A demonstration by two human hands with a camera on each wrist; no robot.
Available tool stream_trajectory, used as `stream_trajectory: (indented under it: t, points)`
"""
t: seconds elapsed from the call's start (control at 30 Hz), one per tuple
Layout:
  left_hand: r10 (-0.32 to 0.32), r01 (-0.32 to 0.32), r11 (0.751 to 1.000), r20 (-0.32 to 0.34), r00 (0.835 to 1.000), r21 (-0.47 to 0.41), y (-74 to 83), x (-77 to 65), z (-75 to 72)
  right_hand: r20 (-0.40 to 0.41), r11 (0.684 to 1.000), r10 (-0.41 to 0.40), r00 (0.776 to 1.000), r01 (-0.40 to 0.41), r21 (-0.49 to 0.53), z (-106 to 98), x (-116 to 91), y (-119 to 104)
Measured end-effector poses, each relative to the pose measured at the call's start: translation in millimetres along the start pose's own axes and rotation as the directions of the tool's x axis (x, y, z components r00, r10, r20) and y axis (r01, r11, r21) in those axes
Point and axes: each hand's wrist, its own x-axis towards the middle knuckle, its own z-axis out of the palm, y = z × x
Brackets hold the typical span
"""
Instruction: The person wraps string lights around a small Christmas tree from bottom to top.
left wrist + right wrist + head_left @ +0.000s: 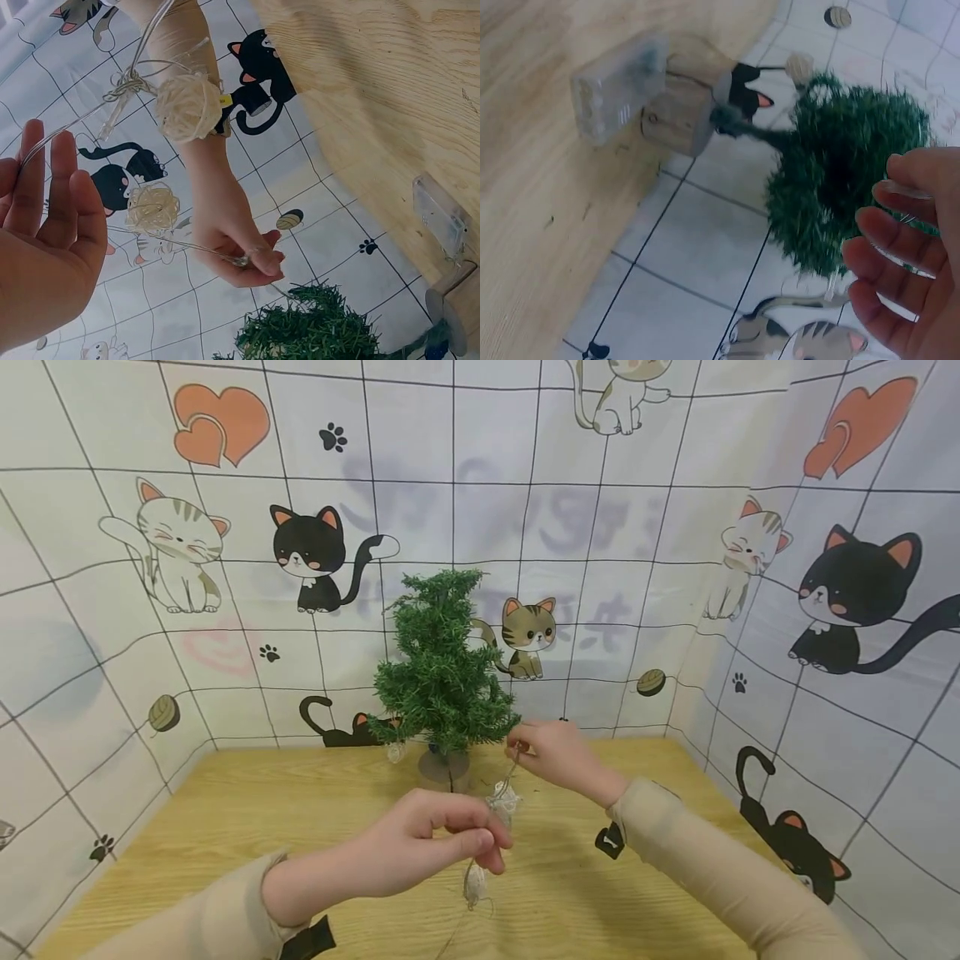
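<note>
A small green artificial tree [444, 668] stands on a round wood-like base [676, 124] at the back of the table. In front of it, my right hand [561, 756] pinches the thin wire of a light string close to the lower right branches. Nearer to me, my left hand [420, 843] holds the wire between thumb and fingers. Pale woven balls hang on the wire, one [187, 109] by a tangled knot of wire and another [153, 208] between the hands in the left wrist view. One more woven ball [396, 751] hangs under the tree's lower left branches.
A clear plastic box [615, 86] stands on the table beside the tree's base. The wooden table [300, 793] meets a cat-printed cloth [600, 527] at the back and both sides. The light string's loose end trails toward the front edge.
</note>
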Motion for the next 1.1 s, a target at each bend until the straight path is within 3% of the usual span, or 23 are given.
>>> stream_trajectory:
  t: [0.1,0.23,0.33,0.47,0.67,0.97,1.1]
  points:
    - [-0.008,0.008,1.0,-0.009,1.0,0.001,-0.7,-0.3,-0.7,0.047,0.98,0.176,0.983,-0.18,0.089,-6,6,12]
    - [-0.043,0.043,0.999,-0.022,0.999,0.012,-5.9,1.1,-2.8,0.098,0.894,0.379,0.92,-0.391,0.216,-17,19,30]
    - [-0.051,0.051,0.999,-0.046,0.998,0.013,-13.7,3.7,-6.1,0.09,0.843,0.457,0.885,-0.463,0.275,-25,32,40]
    - [-0.054,0.054,0.999,-0.078,0.995,-0.001,-22.5,6.1,-12.0,0.073,0.806,0.497,0.865,-0.491,0.33,-34,48,47]
    - [-0.034,0.038,0.998,-0.086,0.996,0.043,-16.3,-3.4,-16.8,0.096,0.799,0.472,0.877,-0.471,0.374,-45,58,40]
    - [0.022,-0.009,0.991,-0.098,0.995,0.131,10.6,-35.7,-23.2,0.149,0.874,0.328,0.933,-0.36,0.325,-50,60,8]
    - [0.053,-0.027,0.983,-0.139,0.989,0.182,20.9,-51.6,-27.7,0.161,0.909,0.248,0.955,-0.287,0.303,-44,60,-8]
